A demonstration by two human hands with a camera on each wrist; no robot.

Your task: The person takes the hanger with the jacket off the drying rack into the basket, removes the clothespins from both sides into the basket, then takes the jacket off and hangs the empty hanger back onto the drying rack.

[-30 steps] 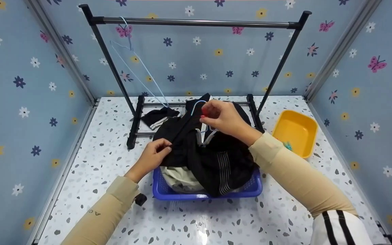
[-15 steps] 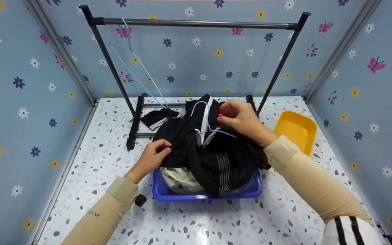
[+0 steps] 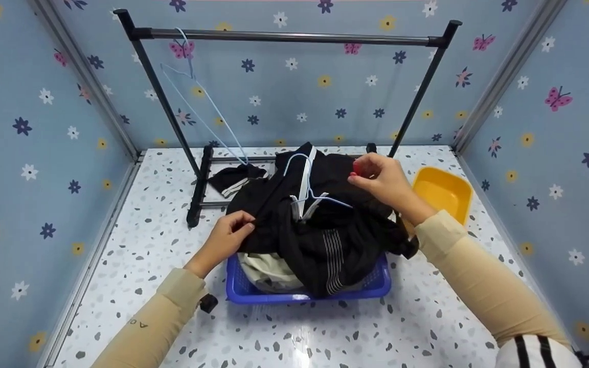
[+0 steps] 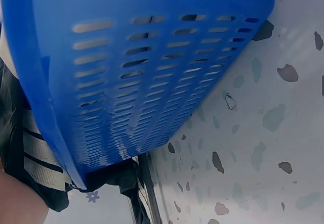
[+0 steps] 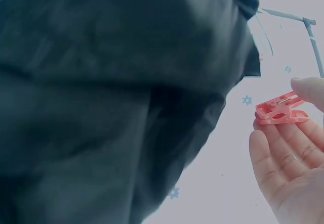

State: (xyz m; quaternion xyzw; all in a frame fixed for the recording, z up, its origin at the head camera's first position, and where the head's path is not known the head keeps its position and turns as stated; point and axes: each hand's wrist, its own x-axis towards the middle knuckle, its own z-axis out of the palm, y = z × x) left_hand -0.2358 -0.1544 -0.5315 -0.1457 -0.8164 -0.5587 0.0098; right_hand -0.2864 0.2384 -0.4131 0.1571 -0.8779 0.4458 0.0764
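Observation:
A black jacket (image 3: 269, 214) with white stripes is heaped over the blue basket (image 3: 253, 298). A light blue hanger (image 3: 320, 196) stands in its neck, the hook up. My left hand (image 3: 219, 240) pinches the jacket's left side between thumb and fingers. Off to the right, above the jacket, my right hand (image 3: 384, 180) pinches a red clothespin (image 5: 281, 110) between thumb and fingers. The right wrist view shows the clothespin apart from the dark cloth. Beneath the jacket, a pale garment (image 3: 269, 271) lies in the basket.
Behind stands a black clothes rack (image 3: 284, 36), with another light blue hanger (image 3: 218, 110) on its rail. Black cloth with white trim (image 3: 235, 180) lies at the rack's foot. A yellow tub (image 3: 443, 191) stands on the floor at the right.
My right hand has moved right with the clothespin, uncovering the hanger and the white strip. Black cloth now hangs past the basket's right side. My left hand stays at the jacket's left side.

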